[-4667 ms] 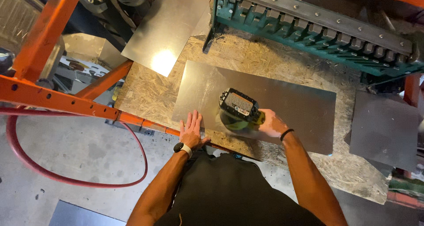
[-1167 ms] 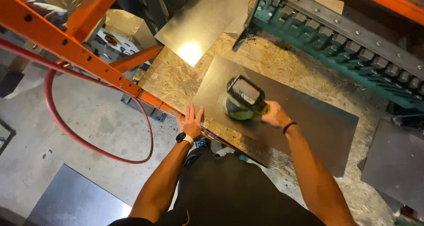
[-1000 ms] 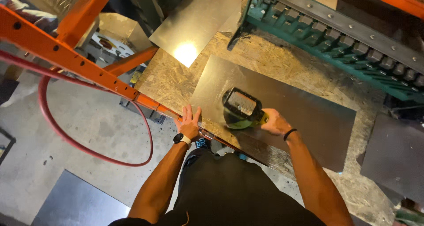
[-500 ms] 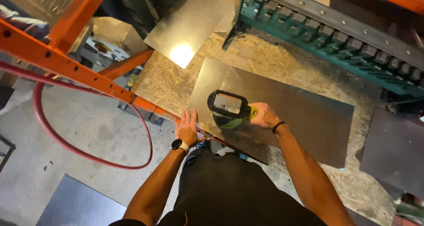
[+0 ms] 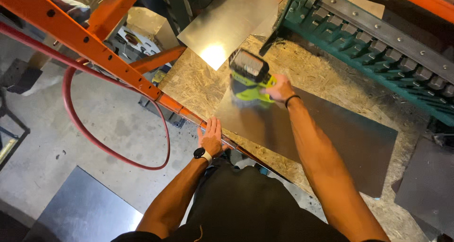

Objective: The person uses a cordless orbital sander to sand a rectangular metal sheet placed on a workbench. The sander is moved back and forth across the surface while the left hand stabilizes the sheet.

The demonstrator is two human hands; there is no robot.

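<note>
power tool: bright green body, black block on top
metal sheet: dull grey
second metal sheet: shiny silver with a white bright spot
tabletop: tan wood chips, speckled
frame: orange
hose: red
machine: dark green with grey bar
watch: black, white face
floor: grey with dark spots
</note>
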